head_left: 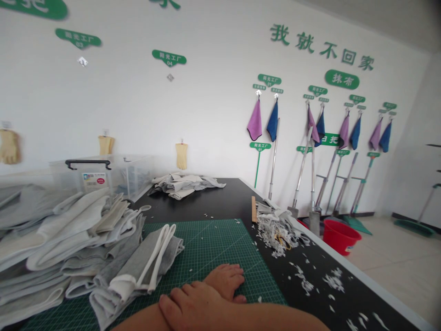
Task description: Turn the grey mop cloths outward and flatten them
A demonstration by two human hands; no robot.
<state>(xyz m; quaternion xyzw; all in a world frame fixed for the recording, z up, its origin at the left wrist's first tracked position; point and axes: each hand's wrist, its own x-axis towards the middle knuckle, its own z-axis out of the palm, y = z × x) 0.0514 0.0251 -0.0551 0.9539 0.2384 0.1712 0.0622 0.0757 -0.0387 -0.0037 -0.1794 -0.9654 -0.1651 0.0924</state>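
Note:
My two hands rest crossed on the green cutting mat at the table's near edge. My left hand lies flat on the mat with its fingers stretched toward the right. My right hand lies across my left wrist, fingers pointing left and loosely spread. Neither hand holds anything. Just left of them lies a folded grey cloth with a white trim, the nearest piece of a big heap of grey and white cloths.
White fabric scraps and snippets litter the black table on the right, beside a wooden ruler. Another cloth pile and clear plastic bins stand at the back. A red bucket, mops and hanging towels line the wall.

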